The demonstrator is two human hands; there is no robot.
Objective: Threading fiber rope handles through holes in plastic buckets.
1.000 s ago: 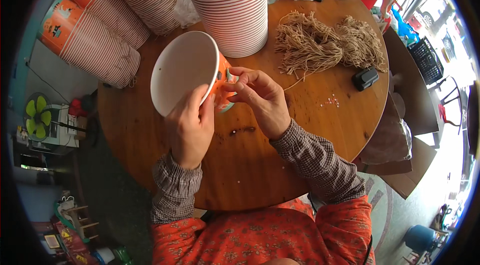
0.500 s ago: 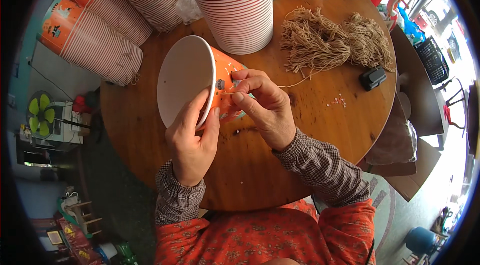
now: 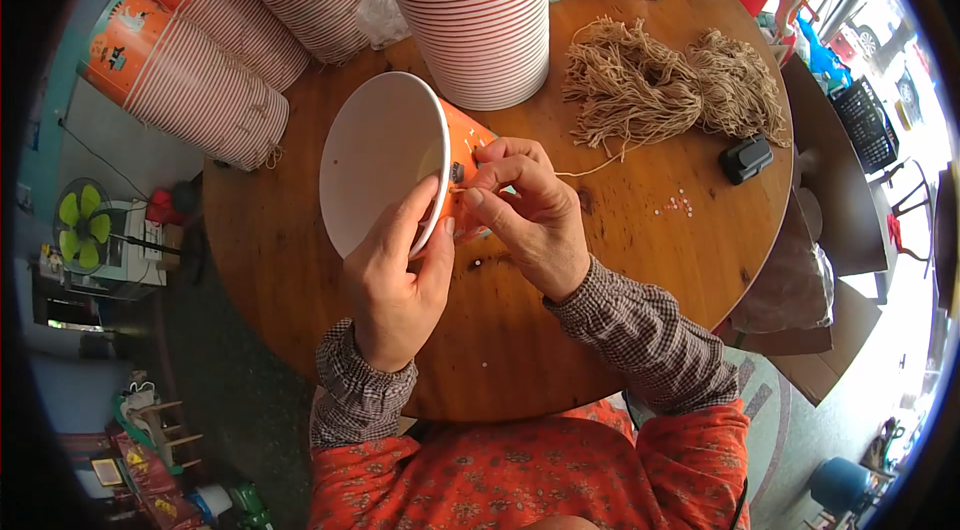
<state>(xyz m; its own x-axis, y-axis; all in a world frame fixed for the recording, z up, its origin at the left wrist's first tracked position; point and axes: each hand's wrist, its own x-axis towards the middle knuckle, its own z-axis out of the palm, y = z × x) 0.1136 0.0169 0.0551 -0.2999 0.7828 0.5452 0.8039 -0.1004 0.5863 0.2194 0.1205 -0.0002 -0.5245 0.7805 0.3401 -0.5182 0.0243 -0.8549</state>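
Observation:
A paper bucket (image 3: 385, 155), white inside and orange outside, is tilted on its side above the round wooden table, its mouth facing left. My left hand (image 3: 400, 280) grips its rim, the fingers inside the wall and the thumb outside. At the orange wall just below the rim, my right hand (image 3: 535, 215) pinches the end of a thin beige string between thumb and forefinger. That string (image 3: 590, 169) runs out behind the hand toward a bundle of beige strings (image 3: 650, 85) on the right. My right fingers hide part of the bucket's printed side.
A tall stack of nested buckets (image 3: 475, 20) stands beyond the held one. More stacks with strings attached (image 3: 190, 80) lie at the far left. A black device (image 3: 746, 160) and small white paper dots (image 3: 678, 203) lie on the table (image 3: 620, 330) at right.
The bucket and my left hand have shifted slightly right. My right hand stays nearly in place, still pinching the string at the bucket's wall.

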